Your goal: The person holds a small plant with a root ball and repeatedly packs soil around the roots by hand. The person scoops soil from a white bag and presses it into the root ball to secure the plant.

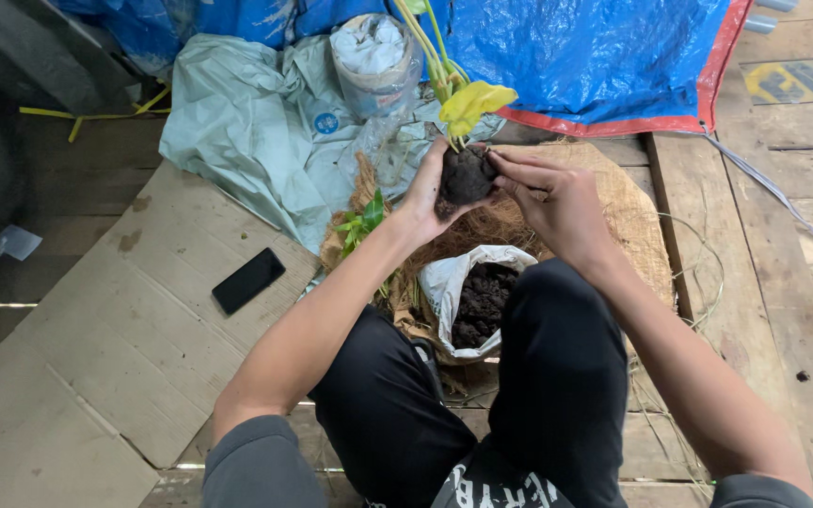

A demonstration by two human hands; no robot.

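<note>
together, left hand (422,193) and right hand (557,202) grip closed round the soil ball (466,176) above the soil bag (479,299).

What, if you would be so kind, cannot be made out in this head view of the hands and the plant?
- Soil ball: its far and under sides, hidden by the left hand and right hand.
- Plant: its stem tops, cut off by the top edge.
- White bag of soil: its right side, hidden by the black-clad knee.
- Dark phone: screen blank, too small for detail.
</note>
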